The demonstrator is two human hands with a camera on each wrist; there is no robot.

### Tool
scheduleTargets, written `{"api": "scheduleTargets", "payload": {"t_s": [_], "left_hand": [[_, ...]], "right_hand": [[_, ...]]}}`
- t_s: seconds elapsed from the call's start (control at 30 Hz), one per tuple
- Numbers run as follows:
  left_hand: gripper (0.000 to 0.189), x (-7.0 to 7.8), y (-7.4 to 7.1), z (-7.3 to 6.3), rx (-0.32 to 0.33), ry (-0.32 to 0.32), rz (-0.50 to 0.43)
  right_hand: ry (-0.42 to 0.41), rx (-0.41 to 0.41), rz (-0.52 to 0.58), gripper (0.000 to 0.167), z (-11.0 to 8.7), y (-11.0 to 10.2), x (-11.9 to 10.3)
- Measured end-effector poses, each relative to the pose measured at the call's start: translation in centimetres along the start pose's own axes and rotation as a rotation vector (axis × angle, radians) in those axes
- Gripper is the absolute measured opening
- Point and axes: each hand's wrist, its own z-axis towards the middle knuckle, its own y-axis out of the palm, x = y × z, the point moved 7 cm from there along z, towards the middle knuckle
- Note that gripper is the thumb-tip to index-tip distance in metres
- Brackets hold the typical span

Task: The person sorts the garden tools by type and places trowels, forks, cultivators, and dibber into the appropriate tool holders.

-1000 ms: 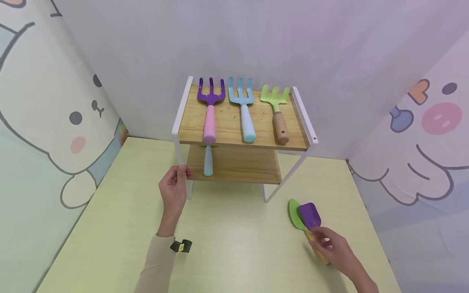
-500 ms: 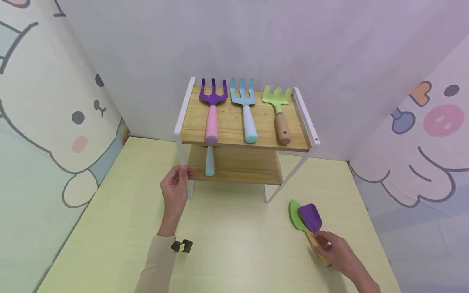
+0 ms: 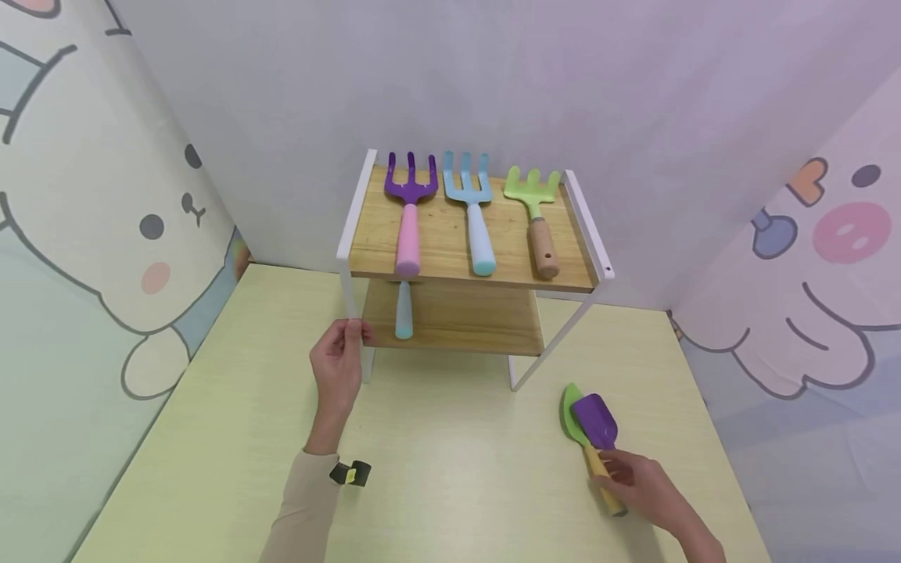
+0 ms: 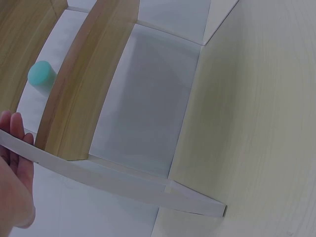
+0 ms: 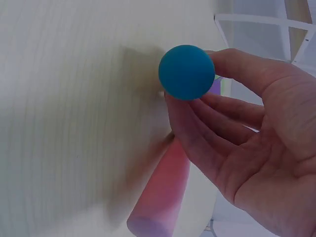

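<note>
My left hand (image 3: 338, 363) grips the white front leg of a two-tier wooden rack (image 3: 486, 340); its fingers curl round the leg in the left wrist view. At the right, my right hand (image 3: 644, 486) pinches the yellow handle of a green garden trowel (image 3: 573, 414) between thumb and fingers. The handle's blue end cap (image 5: 186, 72) faces the right wrist camera. Beside the trowel lies a purple shovel (image 3: 597, 421), overlapping its blade in the head view. The shovel's pink handle (image 5: 163, 195) shows below my fingers in the right wrist view, mostly hidden in the head view.
On the top shelf lie a purple hand fork (image 3: 408, 227), a blue hand fork (image 3: 479, 227) and a green hand fork (image 3: 540, 234). A pale blue handle (image 3: 403, 310) sticks out from the lower shelf. Cartoon-printed curtains (image 3: 493, 78) surround the table (image 3: 436, 485).
The trowel's handle end has swung left and its blade slightly right as my right hand shifts a little downward. My left hand keeps its grip on the rack.
</note>
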Motion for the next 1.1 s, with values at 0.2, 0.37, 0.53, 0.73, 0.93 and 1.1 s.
{"api": "scheduleTargets", "payload": {"t_s": [0.2, 0.37, 0.53, 0.73, 0.93, 1.1], "left_hand": [[0.022, -0.1, -0.1, -0.1, 0.000, -0.003, -0.014], [0.022, 0.0, -0.1, -0.1, 0.000, -0.001, -0.016], [0.024, 0.2, 0.0, -0.1, 0.000, 0.003, 0.002], [0.024, 0.2, 0.0, -0.1, 0.000, 0.004, -0.012], [0.024, 0.0, -0.1, -0.1, 0.001, -0.004, 0.009], [0.025, -0.1, -0.1, -0.1, 0.003, -0.008, 0.003]], "right_hand": [[0.087, -0.129, 0.179, 0.051, -0.3, 0.8, 0.7], [0.164, -0.198, 0.353, 0.051, -0.6, 1.6, 1.2], [0.172, -0.207, 0.410, 0.050, -0.8, 2.2, 1.4], [0.173, -0.212, 0.453, 0.053, -1.2, 2.9, 1.1], [0.138, -0.193, 0.457, 0.054, -1.7, 3.4, 0.2], [0.125, -0.175, 0.431, 0.055, -1.9, 3.6, -0.4]]}}
